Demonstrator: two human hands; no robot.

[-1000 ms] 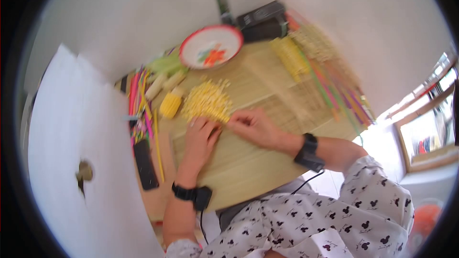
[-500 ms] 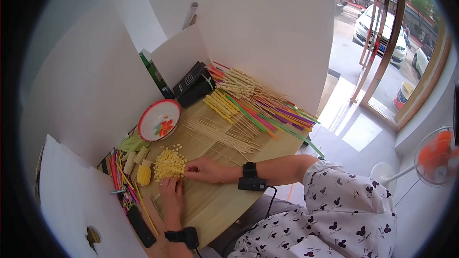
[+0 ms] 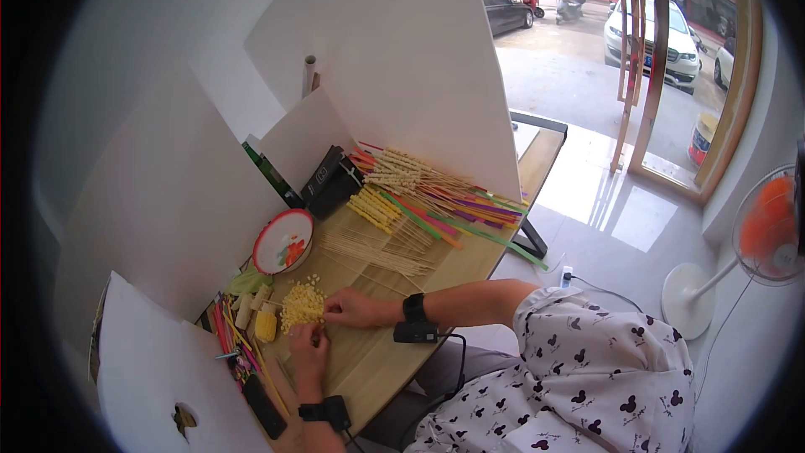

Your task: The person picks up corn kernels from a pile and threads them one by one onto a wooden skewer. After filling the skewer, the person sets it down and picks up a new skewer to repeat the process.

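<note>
A heap of loose yellow corn kernels (image 3: pixel 302 305) lies on the wooden table. My right hand (image 3: pixel 352 308) reaches in from the right, its fingertips pinched together at the heap's right edge. Just below the heap, my left hand (image 3: pixel 309 352) has its fingers bent and closed. Whatever either hand pinches is too small to make out. Left of the kernels lies a partly stripped corn cob (image 3: pixel 266 324), with a paler cob (image 3: pixel 244 310) beside it. Thin bare wooden skewers (image 3: pixel 377 253) are spread beyond my right hand.
A red-rimmed bowl (image 3: pixel 284 242) stands behind the cobs. Kernel-threaded skewers (image 3: pixel 372 209) and coloured strips lie at the back. A black case (image 3: pixel 332 181) leans near white boards. Pens and a black object (image 3: pixel 264 407) lie left. An orange fan (image 3: pixel 767 226) stands right.
The view has swung to the right, showing more of the doorway, street and table's far end. Both hands stay by the kernels, with the left fingers slightly shifted.
</note>
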